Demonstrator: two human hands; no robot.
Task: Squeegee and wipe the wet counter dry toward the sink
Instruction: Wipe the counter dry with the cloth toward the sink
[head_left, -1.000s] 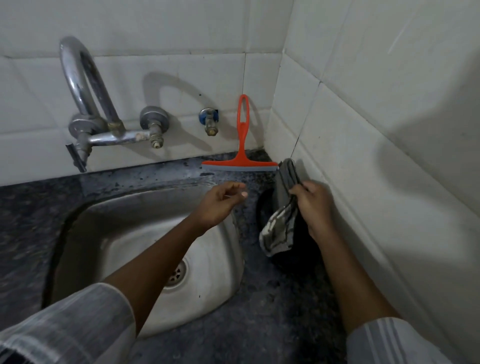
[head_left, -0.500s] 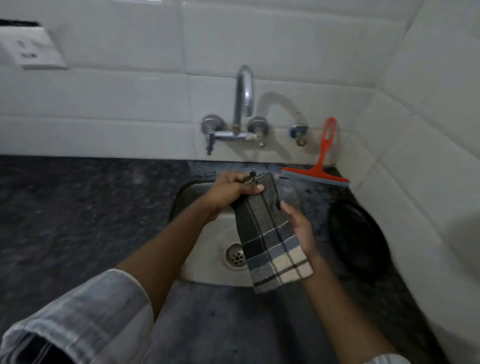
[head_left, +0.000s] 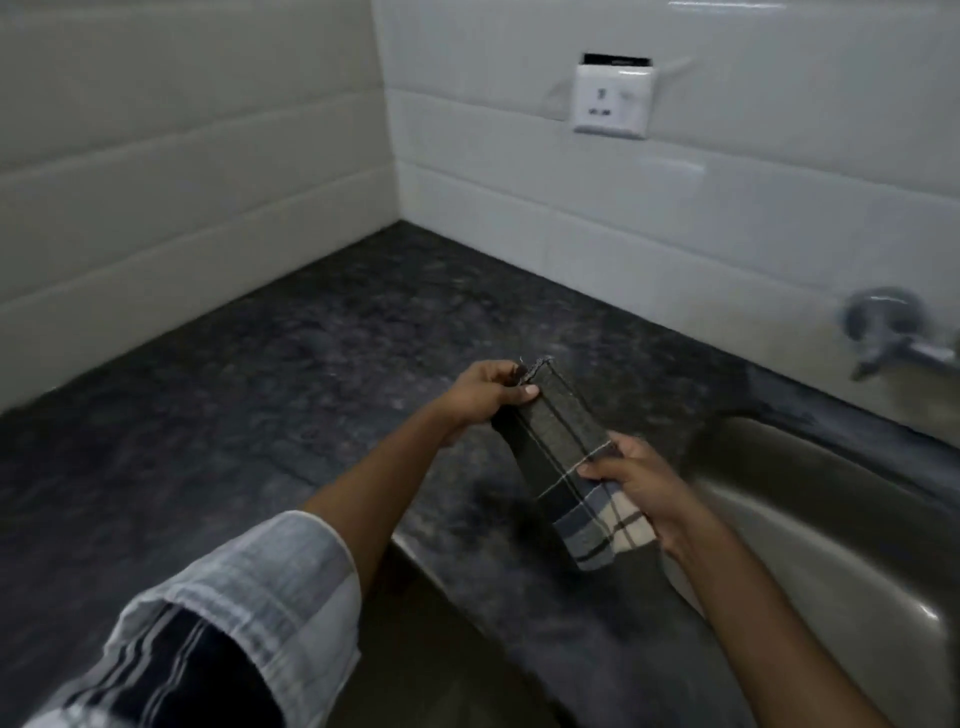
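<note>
The steel sink (head_left: 810, 525) at the right runs off the right and bottom edges, so its drain and far side go unseen. The tap fitting (head_left: 883, 325) on the wall is motion-blurred and cut by the right edge; its spout is out of view. The left hand (head_left: 480, 396) hides the top corner of the folded checked cloth (head_left: 563, 447), and the right hand (head_left: 641, 486) covers the cloth's right edge. The markings on the wall socket (head_left: 613, 101) are too small to read. The striped sleeve (head_left: 218, 623) is cropped at the bottom edge.
</note>
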